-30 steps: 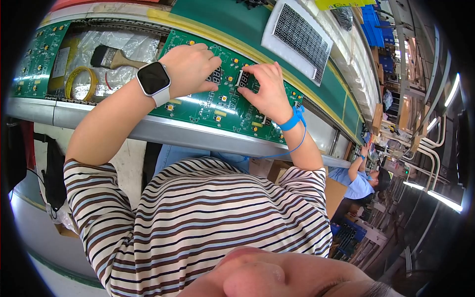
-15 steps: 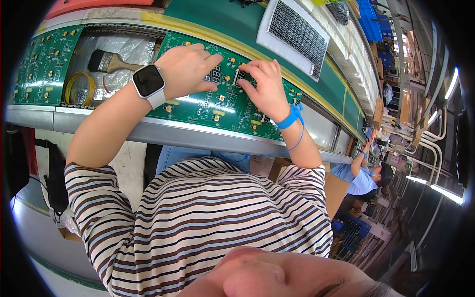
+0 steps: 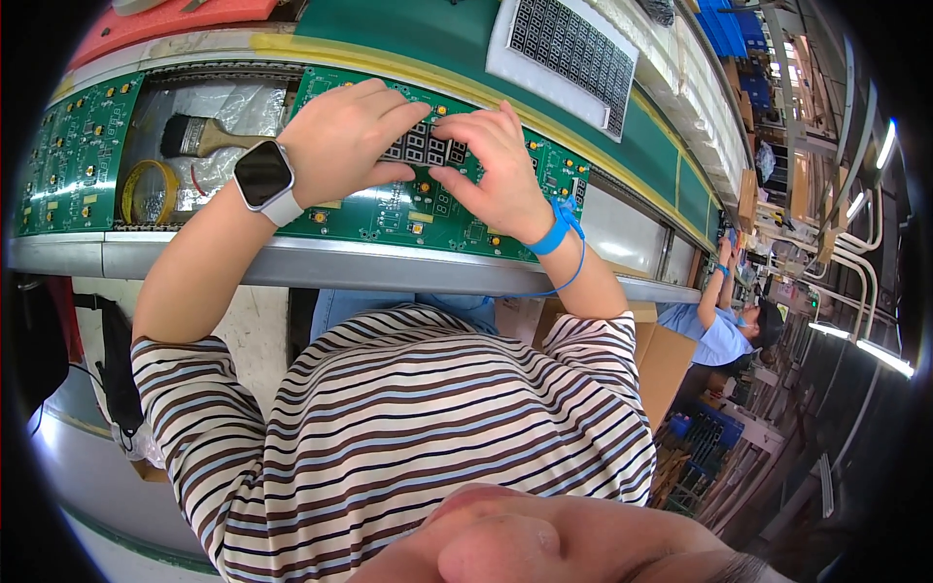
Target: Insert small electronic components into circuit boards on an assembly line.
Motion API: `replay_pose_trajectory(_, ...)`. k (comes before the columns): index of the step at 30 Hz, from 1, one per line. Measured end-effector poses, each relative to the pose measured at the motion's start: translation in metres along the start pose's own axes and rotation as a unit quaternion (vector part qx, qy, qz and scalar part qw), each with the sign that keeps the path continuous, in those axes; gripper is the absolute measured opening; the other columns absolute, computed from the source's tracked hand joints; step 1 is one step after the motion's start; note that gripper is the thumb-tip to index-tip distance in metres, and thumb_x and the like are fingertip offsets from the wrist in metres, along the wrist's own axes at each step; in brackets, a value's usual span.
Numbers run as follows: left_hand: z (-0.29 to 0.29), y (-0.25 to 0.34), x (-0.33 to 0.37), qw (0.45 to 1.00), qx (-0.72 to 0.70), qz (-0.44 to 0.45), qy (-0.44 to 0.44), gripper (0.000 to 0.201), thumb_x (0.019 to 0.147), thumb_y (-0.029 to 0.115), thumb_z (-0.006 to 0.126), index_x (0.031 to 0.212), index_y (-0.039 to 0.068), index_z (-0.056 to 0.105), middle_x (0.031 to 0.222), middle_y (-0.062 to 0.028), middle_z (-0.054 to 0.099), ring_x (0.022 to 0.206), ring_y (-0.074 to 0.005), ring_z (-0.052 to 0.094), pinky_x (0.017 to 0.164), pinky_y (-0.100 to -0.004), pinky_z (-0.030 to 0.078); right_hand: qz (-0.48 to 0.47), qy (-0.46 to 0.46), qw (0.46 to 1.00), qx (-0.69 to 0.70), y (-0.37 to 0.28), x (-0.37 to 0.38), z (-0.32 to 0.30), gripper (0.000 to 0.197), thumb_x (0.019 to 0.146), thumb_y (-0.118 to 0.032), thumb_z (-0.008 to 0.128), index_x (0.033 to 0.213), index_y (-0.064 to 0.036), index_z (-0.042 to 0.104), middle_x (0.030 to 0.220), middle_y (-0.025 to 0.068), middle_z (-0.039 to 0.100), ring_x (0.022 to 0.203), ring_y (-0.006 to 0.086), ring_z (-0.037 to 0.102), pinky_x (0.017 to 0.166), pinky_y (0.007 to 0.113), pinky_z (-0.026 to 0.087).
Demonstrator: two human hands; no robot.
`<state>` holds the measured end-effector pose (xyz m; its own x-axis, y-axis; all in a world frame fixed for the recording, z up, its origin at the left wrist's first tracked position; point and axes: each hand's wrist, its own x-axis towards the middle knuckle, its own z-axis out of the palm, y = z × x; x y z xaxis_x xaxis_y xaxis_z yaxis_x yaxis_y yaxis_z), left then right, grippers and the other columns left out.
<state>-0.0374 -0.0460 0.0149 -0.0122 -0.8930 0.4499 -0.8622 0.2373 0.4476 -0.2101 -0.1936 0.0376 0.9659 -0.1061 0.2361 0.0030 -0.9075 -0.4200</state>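
A long green circuit board point(image 3: 374, 222) with orange-yellow buttons lies in front of me on the rail. Across its middle runs a row of dark seven-segment displays point(image 3: 416, 146). My left hand point(image 3: 340, 141), wearing a watch, rests over the board, with thumb and fingertips at the upper and lower edges of the displays. Close beside it, my right hand point(image 3: 498, 175) pinches another seven-segment display point(image 3: 457, 153) between thumb and fingers, at the right end of the row. A blue wrist strap point(image 3: 556, 231) is on my right wrist. My palms hide parts of the board.
Left of the board are a brush point(image 3: 206, 136), a yellow tape roll point(image 3: 148, 192) and another green board point(image 3: 73, 160). Beyond the rail, a white foam tray point(image 3: 501, 66) carries many displays. A metal edge point(image 3: 292, 260) runs nearest me. Another person point(image 3: 717, 330) works far right.
My right hand has moved left, bringing its display up against the row by my left hand. My left hand stays at the displays. The whole view has shifted slightly.
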Motion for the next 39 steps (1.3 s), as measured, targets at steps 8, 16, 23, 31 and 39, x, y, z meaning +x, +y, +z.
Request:
replay_pose_trajectory(8,0.001,0.008,0.002,0.998,-0.02,-0.047,-0.035,0.049,0.065,0.021,0.076,0.108,0.005,0.057,0.095,-0.0119,0.06,0.085,-0.0298,0.06,0.072,-0.0374,0.05,0.006,0.009,1.0,0.003,-0.003,-0.007,-0.006,0.04,0.065,-0.02,0.077,0.102,-0.0123,0.062,0.101,0.0017,0.061,0.102,0.0251,0.052,0.104,0.054,0.024)
replay_pose_trajectory(16,0.005,0.017,0.002,0.996,0.004,-0.064,-0.07,0.044,0.065,0.019,0.075,0.103,0.005,0.057,0.093,-0.0102,0.059,0.087,-0.0283,0.059,0.072,-0.0362,0.05,0.018,0.09,0.979,-0.179,-0.023,-0.025,0.009,0.046,0.063,-0.022,0.077,0.104,-0.0067,0.063,0.095,0.0043,0.061,0.096,0.0241,0.053,0.102,0.048,0.027)
replay_pose_trajectory(23,0.005,0.007,-0.001,0.993,0.056,-0.1,-0.029,0.048,0.067,0.025,0.074,0.107,0.006,0.054,0.096,-0.0103,0.06,0.088,-0.0289,0.059,0.075,-0.0359,0.05,0.052,-0.001,0.998,-0.037,-0.014,-0.053,0.003,0.043,0.068,-0.016,0.075,0.107,-0.009,0.06,0.101,0.0046,0.061,0.102,0.0266,0.051,0.102,0.053,0.026)
replay_pose_trajectory(31,0.005,0.006,-0.002,0.98,0.091,-0.141,-0.106,0.043,0.068,0.028,0.073,0.099,0.006,0.054,0.086,-0.0091,0.061,0.083,-0.0271,0.061,0.068,-0.0363,0.05,0.076,-0.008,0.996,-0.04,-0.011,-0.062,0.011,0.034,0.068,-0.015,0.076,0.097,-0.0106,0.059,0.108,0.0022,0.063,0.104,0.0253,0.051,0.104,0.053,0.022)
replay_pose_trajectory(39,0.007,0.006,-0.002,0.985,0.077,-0.126,-0.088,0.038,0.068,0.026,0.073,0.094,0.005,0.053,0.083,-0.0089,0.06,0.083,-0.0268,0.061,0.066,-0.0365,0.05,0.062,0.0,0.995,-0.075,-0.012,-0.064,0.012,0.032,0.068,-0.016,0.076,0.095,-0.011,0.061,0.107,0.0021,0.063,0.102,0.0251,0.05,0.104,0.053,0.022)
